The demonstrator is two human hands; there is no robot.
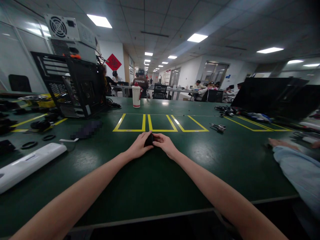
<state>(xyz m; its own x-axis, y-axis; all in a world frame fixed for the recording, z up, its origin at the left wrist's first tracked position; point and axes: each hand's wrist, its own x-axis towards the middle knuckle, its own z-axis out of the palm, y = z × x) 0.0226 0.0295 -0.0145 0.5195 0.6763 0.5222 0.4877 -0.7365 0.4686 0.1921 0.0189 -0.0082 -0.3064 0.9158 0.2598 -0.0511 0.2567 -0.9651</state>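
Overhead, ceiling lights (197,37) glare on the green table (150,180).

Small black object (149,140): dark, compact, matte; shape mostly hidden by fingers. Pinched between the left hand (139,146) and right hand (165,144), low over the green table (150,180), centre of scene, just near of the yellow-taped rectangles (160,123). Details too small to tell.

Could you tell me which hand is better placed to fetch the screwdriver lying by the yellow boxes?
Probably the right hand: the screwdriver lies on its side. The left hand would have to cross over, and both grip the small black object.
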